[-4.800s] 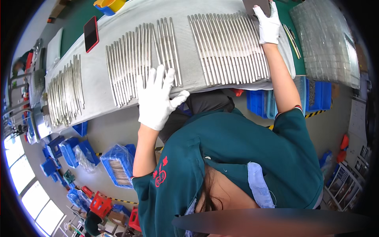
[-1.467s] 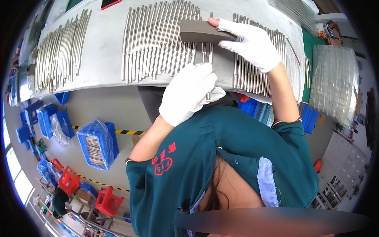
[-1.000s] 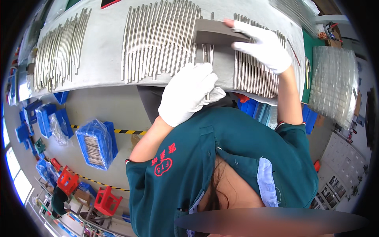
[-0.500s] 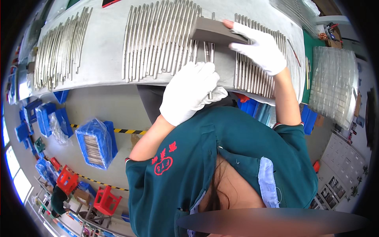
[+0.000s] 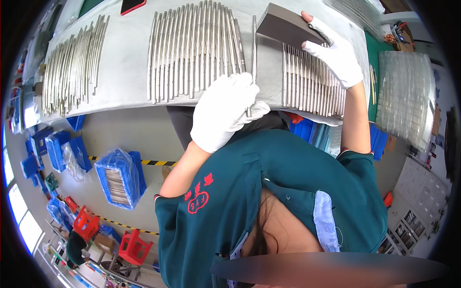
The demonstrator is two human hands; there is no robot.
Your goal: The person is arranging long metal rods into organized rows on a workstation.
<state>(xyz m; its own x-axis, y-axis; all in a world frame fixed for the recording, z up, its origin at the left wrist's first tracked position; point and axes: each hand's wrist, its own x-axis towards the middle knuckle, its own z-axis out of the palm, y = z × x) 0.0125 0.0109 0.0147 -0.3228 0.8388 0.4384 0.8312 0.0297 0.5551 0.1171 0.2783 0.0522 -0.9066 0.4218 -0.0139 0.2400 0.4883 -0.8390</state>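
My left hand (image 5: 225,110), in a white glove, is closed around a metal rod at the near edge of the table. The rod's lower end (image 5: 248,113) pokes out below my fingers; its upper part runs up beside the middle row. In my right hand (image 5: 339,55), gloved with bare fingertips, a grey-brown rectangular block (image 5: 288,26) is gripped by one end. It hovers over or rests on the top of the right-hand row of rods (image 5: 309,84); I cannot tell which. Between the rows lies a single rod (image 5: 254,48). A wide row of rods (image 5: 192,53) fills the middle.
Another group of rods (image 5: 74,67) lies at the left of the white-covered table (image 5: 127,62). A red-edged phone (image 5: 133,6) is at the far edge. Clear plastic packaging (image 5: 404,98) stands on the right. Blue crates (image 5: 117,177) and red stools (image 5: 136,247) are on the floor.
My right hand has moved the block right and away, off the rod in my left hand and toward the right-hand row. My left hand has shifted slightly left, still holding the rod.
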